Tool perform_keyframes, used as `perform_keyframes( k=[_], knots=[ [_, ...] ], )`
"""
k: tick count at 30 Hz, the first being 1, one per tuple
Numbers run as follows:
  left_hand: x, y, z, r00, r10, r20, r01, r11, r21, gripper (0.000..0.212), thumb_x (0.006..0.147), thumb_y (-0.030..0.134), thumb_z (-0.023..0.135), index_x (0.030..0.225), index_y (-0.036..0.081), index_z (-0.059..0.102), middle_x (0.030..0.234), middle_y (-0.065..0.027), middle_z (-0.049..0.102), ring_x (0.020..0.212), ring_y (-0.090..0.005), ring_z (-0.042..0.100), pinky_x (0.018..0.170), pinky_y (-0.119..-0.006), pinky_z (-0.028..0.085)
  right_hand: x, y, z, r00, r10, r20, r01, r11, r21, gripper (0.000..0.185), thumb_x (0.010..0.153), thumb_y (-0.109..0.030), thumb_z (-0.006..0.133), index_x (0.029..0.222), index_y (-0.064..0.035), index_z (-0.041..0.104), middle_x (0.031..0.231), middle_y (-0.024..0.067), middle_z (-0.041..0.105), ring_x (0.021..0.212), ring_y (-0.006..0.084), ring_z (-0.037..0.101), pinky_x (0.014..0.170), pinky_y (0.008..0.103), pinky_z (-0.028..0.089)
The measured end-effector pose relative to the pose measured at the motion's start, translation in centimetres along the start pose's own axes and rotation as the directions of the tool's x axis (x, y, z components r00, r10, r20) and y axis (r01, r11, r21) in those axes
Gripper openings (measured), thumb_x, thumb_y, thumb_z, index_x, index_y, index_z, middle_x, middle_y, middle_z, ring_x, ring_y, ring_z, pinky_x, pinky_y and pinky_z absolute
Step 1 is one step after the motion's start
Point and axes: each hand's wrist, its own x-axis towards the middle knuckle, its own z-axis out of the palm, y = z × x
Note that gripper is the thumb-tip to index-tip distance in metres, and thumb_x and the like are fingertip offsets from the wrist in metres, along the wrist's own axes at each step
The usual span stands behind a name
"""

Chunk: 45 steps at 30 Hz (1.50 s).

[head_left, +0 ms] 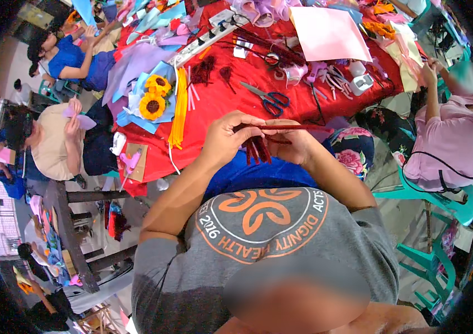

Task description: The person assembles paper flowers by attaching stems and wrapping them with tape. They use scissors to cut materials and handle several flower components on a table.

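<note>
Above my lap, at the table's near edge, my left hand (pixel 232 135) pinches a bundle of dark red chenille stems (pixel 258 151) between thumb and fingers. Several bent ends of the bundle hang below the fingers. My right hand (pixel 297 144) meets it at the fingertips and holds a dark red stem that runs out to the right across the hand. Just beyond my hands lie blue-handled scissors (pixel 276 103), blades pointing away to the left. Farther back on the red cloth (pixel 215 112) are finished-looking dark red fuzzy pieces (pixel 203 71).
Left of the scissors lie yellow-orange chenille stems (pixel 180 108) and a wrapped bouquet of yellow sunflowers (pixel 153 98). A pink glue gun (pixel 131 160) rests at the table's left corner. A white power strip (pixel 207 41) with cords crosses the back. People sit on both sides.
</note>
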Motion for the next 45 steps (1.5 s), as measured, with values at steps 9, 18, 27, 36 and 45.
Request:
perform_keyframes(
  k=[9,18,27,36,45],
  knots=[
    [-0.3,-0.2,-0.5,0.961,-0.276,0.002,0.276,0.961,0.011,0.008,0.082,0.009,0.062,0.087,0.003,0.060,0.078,-0.0005,0.060,0.073,-0.0084,0.056,0.067,-0.022,0.044,-0.3,0.9,1.3,0.999,-0.051,-0.004,0.049,0.976,-0.214,0.015,0.084,-0.016,0.059,0.090,-0.0019,0.060,0.077,0.0052,0.062,0.065,0.0175,0.059,0.060,0.0305,0.048],
    [0.4,-0.4,0.0,0.937,-0.276,-0.214,0.302,0.948,0.101,0.011,0.081,0.010,0.062,0.087,0.002,0.060,0.075,-0.0019,0.061,0.068,-0.0075,0.055,0.063,-0.023,0.045,-1.2,1.8,3.9,0.710,-0.629,0.316,0.376,-0.041,-0.926,0.020,0.082,-0.018,0.060,0.087,0.0006,0.060,0.069,0.0208,0.059,0.064,0.0358,0.061,0.054,0.0415,0.046],
    [0.7,-0.4,-0.1,0.982,0.067,-0.179,0.021,0.892,0.452,0.012,0.082,0.012,0.061,0.086,0.000,0.060,0.078,-0.0080,0.061,0.070,-0.0144,0.057,0.065,-0.027,0.045,0.3,2.9,1.5,0.651,-0.690,0.316,0.318,-0.130,-0.939,0.018,0.081,-0.015,0.060,0.075,-0.0003,0.052,0.061,0.0240,0.053,0.058,0.0412,0.056,0.047,0.0461,0.042],
    [0.5,0.3,-1.3,0.992,0.124,0.016,-0.112,0.823,0.557,0.012,0.082,0.013,0.059,0.082,0.001,0.059,0.074,-0.0121,0.055,0.070,-0.0241,0.057,0.063,-0.032,0.044,-0.9,-0.2,2.8,0.886,-0.443,0.136,0.334,0.408,-0.850,0.027,0.084,-0.024,0.061,0.082,0.0028,0.062,0.067,0.0038,0.059,0.064,0.0095,0.054,0.059,0.0272,0.043],
    [1.7,1.5,-1.1,0.957,0.256,-0.140,-0.169,0.878,0.447,0.016,0.083,0.018,0.056,0.080,0.002,0.058,0.074,-0.0130,0.055,0.071,-0.0294,0.057,0.062,-0.036,0.044,-0.1,0.2,3.5,0.773,-0.613,0.163,0.416,0.295,-0.860,0.027,0.083,-0.026,0.063,0.074,-0.0004,0.062,0.060,-0.0022,0.050,0.058,0.0074,0.039,0.054,0.0256,0.036]
  ],
)
